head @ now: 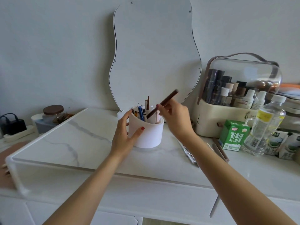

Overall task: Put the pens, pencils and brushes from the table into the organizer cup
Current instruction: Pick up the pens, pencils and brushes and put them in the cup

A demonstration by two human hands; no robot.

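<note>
White round organizer cup [148,133] upright on the marble table, pens and pencils standing inside, brown pencil [162,103] tilted with its tip in the cup, silver pen [189,153] and brown pencil [221,149] lying on the table to the right

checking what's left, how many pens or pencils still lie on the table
2: a silver metal pen under the right forearm, and a brown pencil beside the green carton. More may hide behind the arms.

We read little here: the cream cosmetic case [215,122] shows script beginning "Seri", then hidden. The green carton [233,134] carries Chinese print and a barcode, too blurred for us to make out.
</note>
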